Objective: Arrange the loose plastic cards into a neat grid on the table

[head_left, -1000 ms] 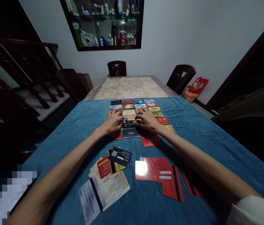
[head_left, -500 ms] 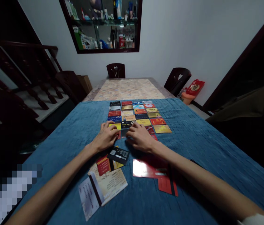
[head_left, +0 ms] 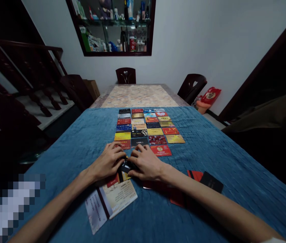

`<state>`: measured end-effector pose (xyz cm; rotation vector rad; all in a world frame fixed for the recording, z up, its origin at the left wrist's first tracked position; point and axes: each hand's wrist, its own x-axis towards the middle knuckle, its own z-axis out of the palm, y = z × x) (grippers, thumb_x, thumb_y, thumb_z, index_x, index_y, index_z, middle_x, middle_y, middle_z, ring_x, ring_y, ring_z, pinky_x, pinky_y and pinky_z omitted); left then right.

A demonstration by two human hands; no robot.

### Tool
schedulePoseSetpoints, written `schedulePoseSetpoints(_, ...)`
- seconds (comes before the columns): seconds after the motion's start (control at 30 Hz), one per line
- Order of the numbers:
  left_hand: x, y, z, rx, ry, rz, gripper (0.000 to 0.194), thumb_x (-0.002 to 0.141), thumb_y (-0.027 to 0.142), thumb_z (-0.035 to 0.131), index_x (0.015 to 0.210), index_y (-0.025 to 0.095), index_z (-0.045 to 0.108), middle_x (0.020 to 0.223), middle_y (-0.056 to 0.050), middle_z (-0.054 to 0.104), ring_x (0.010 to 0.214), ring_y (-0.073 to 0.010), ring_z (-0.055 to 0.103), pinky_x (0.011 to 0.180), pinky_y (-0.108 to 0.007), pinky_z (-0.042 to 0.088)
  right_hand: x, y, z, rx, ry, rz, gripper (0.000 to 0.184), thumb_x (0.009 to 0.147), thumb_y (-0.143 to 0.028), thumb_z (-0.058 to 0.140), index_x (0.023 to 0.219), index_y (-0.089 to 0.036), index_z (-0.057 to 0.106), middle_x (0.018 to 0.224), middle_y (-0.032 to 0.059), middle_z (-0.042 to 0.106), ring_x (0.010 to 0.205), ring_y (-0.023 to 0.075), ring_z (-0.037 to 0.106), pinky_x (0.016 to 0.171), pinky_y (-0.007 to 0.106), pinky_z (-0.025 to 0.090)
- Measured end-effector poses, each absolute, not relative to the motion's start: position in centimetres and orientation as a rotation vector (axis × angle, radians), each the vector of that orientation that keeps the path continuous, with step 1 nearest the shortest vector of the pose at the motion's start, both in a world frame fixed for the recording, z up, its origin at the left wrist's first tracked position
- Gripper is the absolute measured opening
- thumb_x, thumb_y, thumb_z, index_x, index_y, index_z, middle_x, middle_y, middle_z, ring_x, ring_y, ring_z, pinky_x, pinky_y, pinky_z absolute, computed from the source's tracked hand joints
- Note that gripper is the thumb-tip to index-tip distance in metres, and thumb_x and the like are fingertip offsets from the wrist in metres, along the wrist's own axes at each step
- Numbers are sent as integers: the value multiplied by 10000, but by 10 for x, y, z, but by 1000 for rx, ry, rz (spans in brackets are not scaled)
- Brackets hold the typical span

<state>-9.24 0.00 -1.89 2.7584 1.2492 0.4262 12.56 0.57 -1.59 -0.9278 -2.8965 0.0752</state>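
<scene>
A grid of many coloured cards [head_left: 146, 130] lies in rows on the blue cloth [head_left: 221, 158]. Nearer me is a loose pile with a black card [head_left: 125, 166] on top of yellow and red cards [head_left: 112, 179]. My left hand [head_left: 106, 162] and my right hand [head_left: 146, 164] meet over this pile. The fingers of both are curled and pinch the black card from either side. Two pale booklets [head_left: 110, 202] lie just in front of the pile.
Red cards [head_left: 177, 198] lie partly under my right forearm, with a red card [head_left: 195, 174] and a black card [head_left: 211, 182] beside it. Beyond the cloth is a patterned tabletop [head_left: 139, 95], two dark chairs [head_left: 125, 75], a wall cabinet and a staircase on the left.
Both hands have drawn back from the card grid toward me and closed on the black card of the loose pile. The near rows of the grid are now uncovered.
</scene>
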Motion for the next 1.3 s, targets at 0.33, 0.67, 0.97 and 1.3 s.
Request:
schedulePoseSetpoints(0.33, -103, -5, -17, 2699, 1115, 410, 222, 865, 240, 614, 1073, 197, 681, 1100, -87, 640, 1227, -299, 450, 1057, -525, 383, 127, 1, -11, -943, -2925, 66, 445, 924, -525, 551, 1163, -166, 660, 1150, 137, 638, 1082, 305, 467, 852, 441, 369)
schedulePoseSetpoints(0.67, -102, -14, -10, 2658, 1142, 294, 309, 809, 243, 662, 1114, 192, 666, 1111, -85, 589, 1135, -277, 474, 1019, -503, 412, 130, 1, -10, -934, -2937, 97, 463, 908, -523, 564, 1184, -165, 661, 1150, 139, 629, 1066, 301, 470, 839, 432, 370)
schedulePoseSetpoints(0.97, -100, -16, -3, 2634, 1140, 262, 334, 770, 234, 689, 1101, 193, 667, 1127, -77, 583, 1141, -270, 478, 1029, -482, 401, 132, 3, -11, -903, -2949, 181, 497, 865, -487, 640, 1250, -173, 644, 1181, 138, 613, 1070, 302, 476, 857, 443, 395)
schedulePoseSetpoints(1.3, -99, -18, -3, 2595, 1155, 255, 284, 771, 252, 716, 1048, 193, 684, 1109, -70, 583, 1122, -261, 486, 1030, -475, 414, 131, 6, -12, -836, -2958, 175, 397, 863, -440, 639, 1109, -133, 693, 1059, 142, 638, 976, 266, 489, 827, 393, 402)
